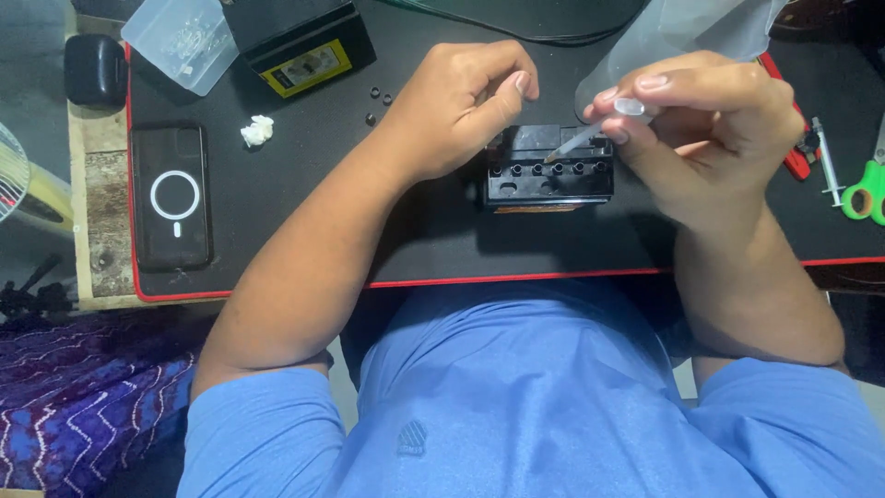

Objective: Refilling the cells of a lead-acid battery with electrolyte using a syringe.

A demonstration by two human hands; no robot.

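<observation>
- Holding a small clear syringe (604, 122) in your right hand (710, 138), you have your fingers pinched around its barrel near the plunger end, with the tip slanting down and to the left.
- The tip of that syringe meets the row of round ports on the black printer part (549, 171), which lies on the mat between your two hands and just below your fingertips.
- Your left hand (461, 106) is curled against the upper left corner of the black printer part, thumb pressed to the bent fingers; whether it grips the part or only steadies it, you cannot tell from here.
- Both hands sit close together, with only the syringe's length between them.
- Left of your left hand, a crumpled white wad (258, 131) lies on the black mat (442, 240), and farther left a phone (171, 196) rests flat.
- Beyond your left hand sits a black box with a yellow label (300, 41).
- Right of your right hand lie green-handled scissors (867, 189) and a second syringe (827, 161).
</observation>
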